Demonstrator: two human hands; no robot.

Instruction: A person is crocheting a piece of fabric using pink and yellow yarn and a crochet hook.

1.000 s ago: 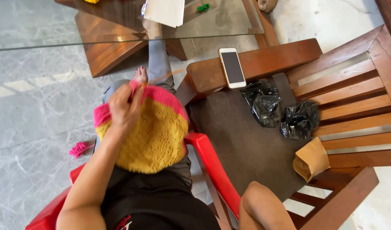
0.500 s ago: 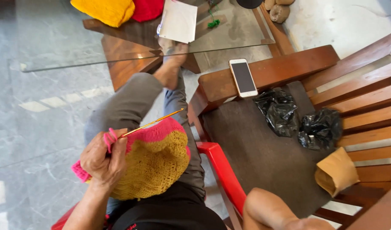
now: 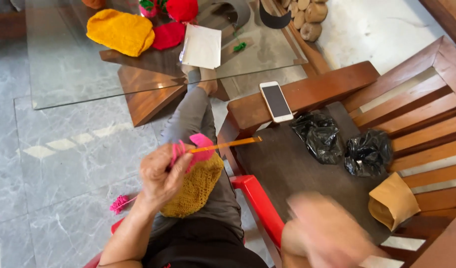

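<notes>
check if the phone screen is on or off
Off. The phone lies face up on the wooden armrest, and its screen is plain dark grey with nothing lit on it.

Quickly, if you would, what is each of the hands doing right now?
Left hand: closed, holding the yellow and pink crochet piece and orange hook.
Right hand: motion-blurred; cannot be told.

right hand (image 3: 332,233) motion-blurred, grip unreadable, cut by bottom edge, left forearm likewise
</notes>
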